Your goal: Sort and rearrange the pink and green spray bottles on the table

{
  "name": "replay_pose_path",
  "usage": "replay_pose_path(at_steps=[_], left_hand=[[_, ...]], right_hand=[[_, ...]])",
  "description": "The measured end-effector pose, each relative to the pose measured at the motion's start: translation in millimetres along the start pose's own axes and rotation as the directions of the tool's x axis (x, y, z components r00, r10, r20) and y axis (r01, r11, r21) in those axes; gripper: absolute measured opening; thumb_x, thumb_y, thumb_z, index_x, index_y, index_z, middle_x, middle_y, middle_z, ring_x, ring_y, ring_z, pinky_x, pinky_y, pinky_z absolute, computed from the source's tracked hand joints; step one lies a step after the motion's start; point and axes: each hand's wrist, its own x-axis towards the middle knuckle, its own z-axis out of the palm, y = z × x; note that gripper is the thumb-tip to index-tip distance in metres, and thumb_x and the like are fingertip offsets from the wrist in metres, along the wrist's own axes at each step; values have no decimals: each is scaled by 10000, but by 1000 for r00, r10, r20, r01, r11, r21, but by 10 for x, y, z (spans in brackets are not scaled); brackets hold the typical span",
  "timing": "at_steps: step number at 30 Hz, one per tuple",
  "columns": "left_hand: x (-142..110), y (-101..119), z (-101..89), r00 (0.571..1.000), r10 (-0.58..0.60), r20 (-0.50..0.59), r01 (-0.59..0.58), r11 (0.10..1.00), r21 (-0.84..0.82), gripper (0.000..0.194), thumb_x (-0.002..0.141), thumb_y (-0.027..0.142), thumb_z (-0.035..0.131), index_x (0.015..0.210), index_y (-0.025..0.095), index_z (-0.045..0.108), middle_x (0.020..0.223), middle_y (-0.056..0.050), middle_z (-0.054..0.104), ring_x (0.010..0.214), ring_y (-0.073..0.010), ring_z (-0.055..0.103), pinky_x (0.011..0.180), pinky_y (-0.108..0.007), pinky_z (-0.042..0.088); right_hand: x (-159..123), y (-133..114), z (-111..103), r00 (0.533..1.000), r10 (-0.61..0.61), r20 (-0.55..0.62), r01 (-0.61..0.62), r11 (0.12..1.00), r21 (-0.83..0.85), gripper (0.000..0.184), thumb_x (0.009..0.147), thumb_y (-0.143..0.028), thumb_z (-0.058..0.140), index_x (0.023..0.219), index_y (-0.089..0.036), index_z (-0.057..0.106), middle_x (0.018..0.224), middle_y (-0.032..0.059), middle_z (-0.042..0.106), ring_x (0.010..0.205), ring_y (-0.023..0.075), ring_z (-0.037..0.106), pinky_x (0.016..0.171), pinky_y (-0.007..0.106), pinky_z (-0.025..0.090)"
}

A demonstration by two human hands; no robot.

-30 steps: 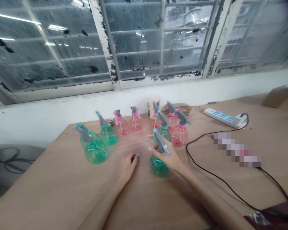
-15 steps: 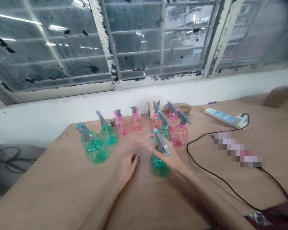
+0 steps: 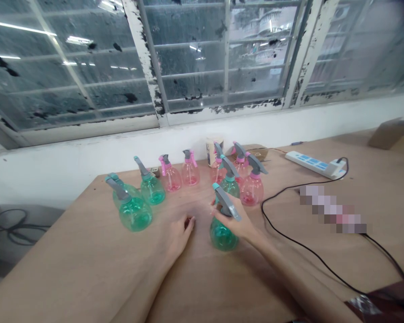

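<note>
A green spray bottle (image 3: 222, 235) with a grey trigger head stands on the wooden table (image 3: 87, 269), just in front of me. My right hand (image 3: 239, 221) is wrapped round its neck below the trigger. My left hand (image 3: 177, 235) rests flat on the table to the left of that bottle, fingers stretched out and holding nothing. Behind them stand more bottles: green ones at the left (image 3: 134, 211) and one green bottle (image 3: 229, 181) among the pink group (image 3: 252, 188) at the back.
A white power strip (image 3: 314, 164) lies at the back right, and a black cable (image 3: 289, 242) loops across the table's right side. A paper cup (image 3: 212, 148) stands by the wall. A cardboard box (image 3: 388, 132) sits at the far right, below the windows.
My right hand has closed its fingers round the bottle's neck; the bottle and my left hand stay in place.
</note>
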Motion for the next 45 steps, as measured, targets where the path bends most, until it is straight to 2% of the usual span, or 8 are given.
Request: replay_pose_path(at_steps=[8, 27, 30, 32, 35, 39, 42, 45], left_hand=[[4, -3, 8, 1000, 19, -14, -18, 1000, 5, 414, 900, 461, 347, 909, 178, 650, 841, -78, 715, 768, -229, 647, 713, -329, 437], [2, -13, 11, 1000, 25, -13, -25, 1000, 10, 420, 900, 477, 343, 880, 185, 644, 806, -67, 707, 739, -217, 639, 681, -318, 428], [-4, -7, 6, 1000, 23, -10, -22, 1000, 16, 424, 906, 471, 335, 885, 179, 642, 813, -74, 710, 740, -221, 642, 680, -323, 428], [-4, -14, 10, 1000, 27, -11, -27, 999, 29, 426, 909, 468, 337, 888, 174, 643, 817, -79, 712, 740, -226, 645, 681, -327, 429], [3, -36, 22, 999, 25, -20, -24, 999, 47, 432, 913, 476, 335, 902, 177, 647, 818, -76, 714, 746, -230, 650, 683, -329, 433], [9, -33, 27, 1000, 9, -12, -8, 999, 49, 428, 912, 470, 340, 907, 175, 651, 818, -77, 714, 757, -230, 654, 691, -326, 441], [6, -8, 20, 1000, 20, -12, -19, 999, 33, 421, 909, 452, 341, 897, 166, 650, 824, -83, 714, 762, -226, 654, 700, -324, 444], [2, -6, 22, 1000, 27, -9, -26, 999, 35, 423, 911, 450, 335, 896, 165, 646, 819, -82, 710, 752, -224, 649, 700, -325, 437]], right_hand=[[-37, -29, 10, 999, 37, -5, -37, 999, 10, 371, 794, -304, 634, 1139, -198, 547, 679, -49, 526, 565, 108, 518, 584, 245, 440], [-44, -4, 17, 999, 38, 0, -38, 997, 62, 431, 798, -346, 641, 1199, -227, 537, 802, -5, 625, 591, 121, 527, 657, 297, 482], [-41, 5, 13, 999, 39, 4, -40, 998, 52, 439, 795, -354, 642, 1200, -224, 534, 747, -15, 602, 613, 136, 545, 653, 296, 480], [-39, 3, 6, 999, 38, -1, -38, 999, 37, 411, 791, -348, 644, 1167, -212, 544, 702, -27, 581, 600, 136, 547, 645, 289, 477], [-39, -10, -5, 1000, 20, -4, -20, 1000, 20, 256, 783, -314, 636, 1004, -199, 576, 648, -34, 572, 559, 129, 540, 598, 265, 459], [-32, -42, -12, 1000, -4, -24, 4, 1000, -2, 85, 762, -246, 613, 805, -198, 557, 686, -10, 595, 600, 137, 574, 581, 250, 452], [-19, -54, -11, 1000, -19, 3, 19, 999, -27, 74, 738, -210, 609, 773, -195, 546, 663, -14, 583, 576, 131, 555, 578, 252, 446], [-12, -41, -1, 1000, -13, 21, 13, 1000, -5, 104, 759, -238, 605, 839, -192, 556, 632, -28, 570, 542, 122, 530, 570, 251, 445]])
